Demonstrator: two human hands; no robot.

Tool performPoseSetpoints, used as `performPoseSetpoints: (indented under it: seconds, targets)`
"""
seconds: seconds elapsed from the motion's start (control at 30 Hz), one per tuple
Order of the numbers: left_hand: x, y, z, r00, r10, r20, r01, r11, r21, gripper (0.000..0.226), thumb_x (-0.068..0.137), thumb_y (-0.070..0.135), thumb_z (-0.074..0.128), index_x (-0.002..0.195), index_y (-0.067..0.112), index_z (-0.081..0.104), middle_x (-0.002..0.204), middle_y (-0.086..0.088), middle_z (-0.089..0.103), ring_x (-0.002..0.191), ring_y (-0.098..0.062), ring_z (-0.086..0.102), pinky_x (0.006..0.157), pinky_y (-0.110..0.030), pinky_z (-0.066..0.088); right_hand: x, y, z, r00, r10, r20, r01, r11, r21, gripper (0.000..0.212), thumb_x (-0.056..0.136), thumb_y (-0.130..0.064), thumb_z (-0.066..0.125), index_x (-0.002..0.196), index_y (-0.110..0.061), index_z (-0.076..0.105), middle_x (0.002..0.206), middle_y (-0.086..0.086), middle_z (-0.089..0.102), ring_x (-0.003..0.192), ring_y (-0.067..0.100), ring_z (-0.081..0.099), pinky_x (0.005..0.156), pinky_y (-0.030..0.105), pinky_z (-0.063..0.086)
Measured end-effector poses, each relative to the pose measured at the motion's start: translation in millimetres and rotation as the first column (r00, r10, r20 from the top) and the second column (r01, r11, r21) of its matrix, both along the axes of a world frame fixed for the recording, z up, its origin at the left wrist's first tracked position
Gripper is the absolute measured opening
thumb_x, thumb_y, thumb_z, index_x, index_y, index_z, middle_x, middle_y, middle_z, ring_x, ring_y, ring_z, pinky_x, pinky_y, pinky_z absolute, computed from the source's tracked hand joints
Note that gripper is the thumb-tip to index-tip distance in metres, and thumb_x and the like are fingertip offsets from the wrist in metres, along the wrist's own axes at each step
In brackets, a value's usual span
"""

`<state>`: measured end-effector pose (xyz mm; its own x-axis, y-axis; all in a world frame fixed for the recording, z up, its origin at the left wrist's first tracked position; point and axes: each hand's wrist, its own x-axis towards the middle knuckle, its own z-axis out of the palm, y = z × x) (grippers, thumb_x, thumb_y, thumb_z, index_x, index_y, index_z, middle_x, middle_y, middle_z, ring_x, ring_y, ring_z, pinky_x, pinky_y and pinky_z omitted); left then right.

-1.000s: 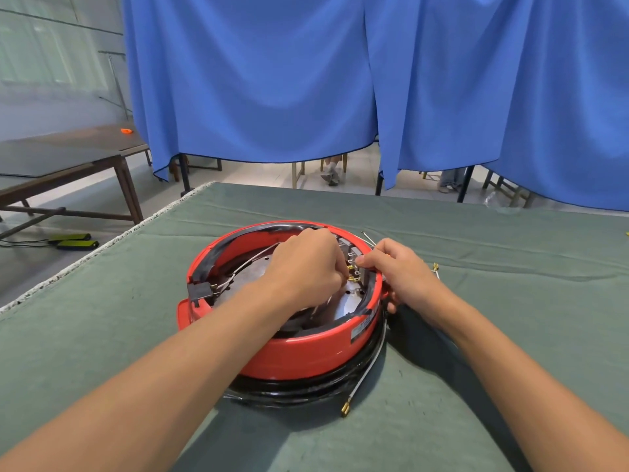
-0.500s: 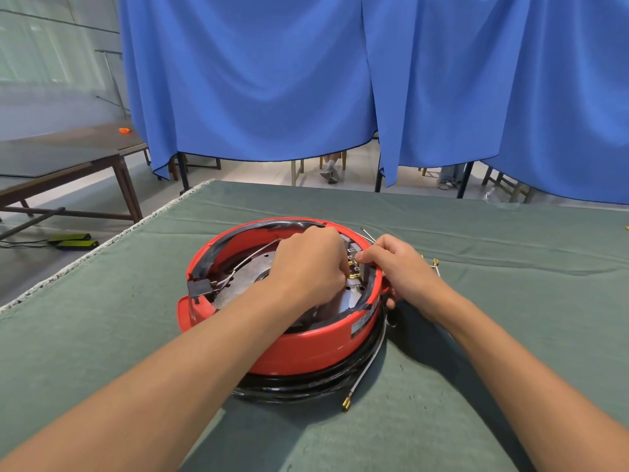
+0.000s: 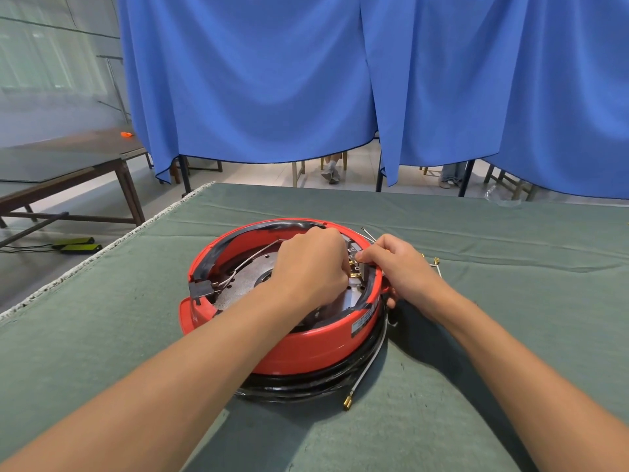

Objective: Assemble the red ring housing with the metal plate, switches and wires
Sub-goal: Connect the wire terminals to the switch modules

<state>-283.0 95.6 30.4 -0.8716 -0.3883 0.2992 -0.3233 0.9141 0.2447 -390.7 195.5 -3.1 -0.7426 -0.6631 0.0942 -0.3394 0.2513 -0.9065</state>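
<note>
The red ring housing (image 3: 306, 345) lies on the green table cover, stacked on a black ring. A round metal plate (image 3: 241, 281) sits inside it. A black switch (image 3: 200, 289) is clipped to the left rim, with a white wire (image 3: 252, 258) running from it. My left hand (image 3: 311, 267) is curled inside the housing at its right side, fingers closed around small brass terminals (image 3: 354, 274). My right hand (image 3: 398, 267) pinches at the same spot on the right rim; what the fingertips hold is hidden.
A loose white wire with a brass terminal (image 3: 348, 401) trails over the table in front of the housing. More wire ends (image 3: 435, 262) lie right of my right hand. The table's left edge (image 3: 102, 252) is close. Blue curtains hang behind.
Both hands stay at the right rim with only slight finger shifts. The view has tilted down a little, so the housing appears a bit higher in the frame.
</note>
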Motion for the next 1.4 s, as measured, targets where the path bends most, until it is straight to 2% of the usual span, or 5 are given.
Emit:
performPoseSetpoints:
  seconds: [0.57,0.8,1.03,1.2,1.4]
  targets:
    - [0.6,0.0,-0.5,1.0,-0.007,-0.023,0.006,0.999,-0.031,0.016,0.08,0.02,0.065,0.087,0.029,0.077,0.087,0.002,0.073,0.081,-0.023,0.064,0.061,-0.029,0.039,-0.3,-1.0,-1.4,1.0,-0.022,0.003,0.022,1.0,-0.015,0.022,0.083,-0.031,0.061,0.081,-0.013,0.047,0.049,-0.005,0.051,0.035,0.007,0.048,0.033,0.019,0.034]
    - [-1.8,-1.8,-2.6,0.999,-0.052,-0.003,0.052,0.997,0.059,0.016,0.079,0.016,0.065,0.086,0.025,0.077,0.085,-0.001,0.073,0.082,-0.024,0.065,0.072,-0.034,0.052,0.1,-1.6,-0.4,1.0,-0.025,-0.011,0.025,1.0,-0.006,0.022,0.084,-0.031,0.059,0.082,-0.012,0.048,0.053,-0.004,0.052,0.036,0.007,0.049,0.033,0.02,0.035]
    - [0.9,-13.8,-3.1,0.992,-0.124,0.007,0.12,0.97,0.211,0.007,0.082,0.023,0.071,0.084,0.024,0.078,0.085,0.004,0.071,0.08,-0.015,0.063,0.07,-0.031,0.05,0.2,-1.4,-0.8,0.999,-0.032,-0.014,0.032,0.999,-0.001,0.022,0.082,-0.032,0.059,0.083,-0.013,0.049,0.056,-0.003,0.055,0.039,0.008,0.052,0.033,0.021,0.035]
    - [-3.3,-12.0,-3.5,0.996,-0.085,0.028,0.083,0.994,0.064,0.009,0.084,0.029,0.068,0.087,0.03,0.076,0.093,0.004,0.07,0.087,-0.02,0.062,0.069,-0.03,0.044,0.0,-3.2,-2.1,0.999,-0.041,0.003,0.041,0.999,-0.017,0.021,0.082,-0.03,0.06,0.08,-0.014,0.047,0.051,-0.004,0.052,0.037,0.009,0.049,0.032,0.019,0.034]
    - [-2.6,-12.3,-5.0,0.988,-0.143,0.063,0.149,0.984,-0.094,0.016,0.089,0.031,0.06,0.094,0.031,0.074,0.103,0.002,0.067,0.094,-0.025,0.061,0.075,-0.036,0.049,0.4,-2.9,-4.4,0.998,-0.055,-0.008,0.055,0.998,-0.027,0.02,0.082,-0.031,0.06,0.079,-0.015,0.047,0.047,-0.007,0.05,0.037,0.008,0.049,0.032,0.02,0.034]
